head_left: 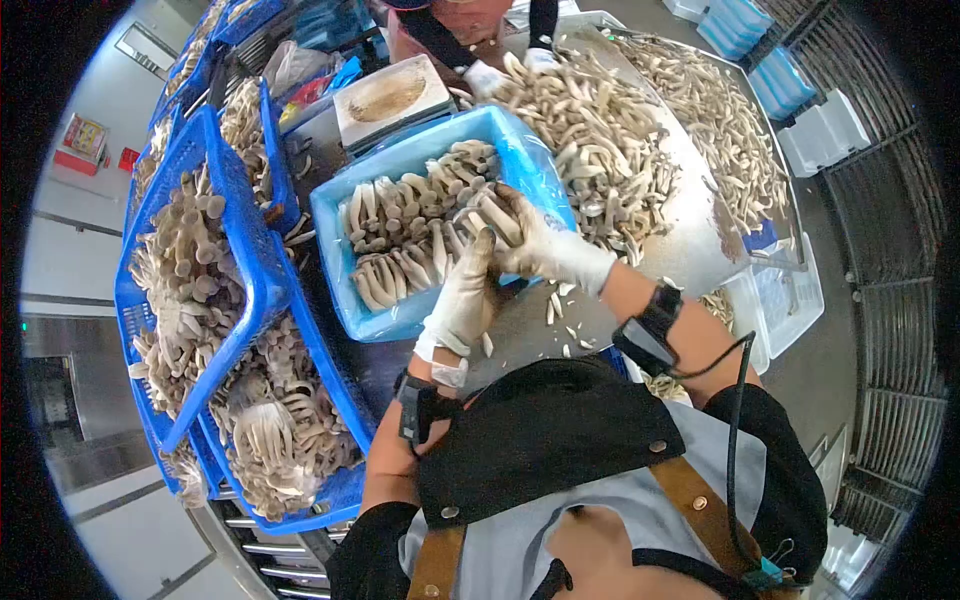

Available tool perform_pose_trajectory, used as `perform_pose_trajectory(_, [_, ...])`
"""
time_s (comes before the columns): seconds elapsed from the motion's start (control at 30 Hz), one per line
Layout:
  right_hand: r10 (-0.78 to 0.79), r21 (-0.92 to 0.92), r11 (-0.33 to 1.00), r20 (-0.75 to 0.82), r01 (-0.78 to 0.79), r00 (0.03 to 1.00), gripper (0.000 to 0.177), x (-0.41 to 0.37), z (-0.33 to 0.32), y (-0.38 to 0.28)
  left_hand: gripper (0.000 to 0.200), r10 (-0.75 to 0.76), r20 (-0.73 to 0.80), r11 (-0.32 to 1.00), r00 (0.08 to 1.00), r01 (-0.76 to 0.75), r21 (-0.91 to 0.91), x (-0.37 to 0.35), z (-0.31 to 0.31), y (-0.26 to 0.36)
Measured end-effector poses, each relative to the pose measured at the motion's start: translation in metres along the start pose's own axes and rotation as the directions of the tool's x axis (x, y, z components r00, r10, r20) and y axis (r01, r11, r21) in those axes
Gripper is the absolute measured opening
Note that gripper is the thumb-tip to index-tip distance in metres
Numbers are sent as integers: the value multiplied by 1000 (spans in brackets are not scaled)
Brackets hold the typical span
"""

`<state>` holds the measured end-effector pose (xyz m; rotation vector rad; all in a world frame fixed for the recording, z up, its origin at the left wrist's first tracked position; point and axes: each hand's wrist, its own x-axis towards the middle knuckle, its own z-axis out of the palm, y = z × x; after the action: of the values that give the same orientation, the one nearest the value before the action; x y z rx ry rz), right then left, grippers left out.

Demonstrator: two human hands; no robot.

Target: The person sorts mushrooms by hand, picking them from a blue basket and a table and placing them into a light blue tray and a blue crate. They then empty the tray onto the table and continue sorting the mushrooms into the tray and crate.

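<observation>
A blue-lined box (345,300) in front of me holds rows of pale-stemmed mushrooms (405,205) with grey-brown caps. Over its near right side, a small bunch of mushrooms (492,218) is gripped in my right hand (550,250), which wears a white glove with soiled fingertips. My left hand (462,300), gloved the same way, comes up from below with its fingertips closed against the stems of that bunch. Both hands meet at the box's near right corner, partly hiding the mushrooms under them.
Blue baskets (265,270) heaped with mushrooms stand on the left. A scale (392,100) sits behind the box. Right of it, a loose mushroom pile (605,150) covers the metal table (695,225), where a co-worker's gloved hands (487,78) reach in. White bins (795,300) stand at the right.
</observation>
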<state>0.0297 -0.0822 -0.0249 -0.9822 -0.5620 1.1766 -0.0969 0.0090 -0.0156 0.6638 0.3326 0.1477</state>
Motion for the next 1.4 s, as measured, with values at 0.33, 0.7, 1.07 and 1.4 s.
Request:
perform_pose_trajectory(0.33, [353,-998,-47,-47,-33,934,74,89,-44,44,55,331,-318,896,888,-191,401,-61,-109,63])
perform_pose_trajectory(0.7, [65,-929,-79,-368,-363,928,80,125,85,152,51,472,-148,280,869,11,960,-70,-152,84])
perform_pose_trajectory(1.07, [271,-977,-76,-210,-197,939,56,101,99,132,32,327,70,-276,942,24,961,-41,-189,64])
perform_pose_trajectory(1.4, [-308,-979,197,-116,-56,944,42,-61,18,42,40,-153,428,-599,890,-429,676,5,-156,61])
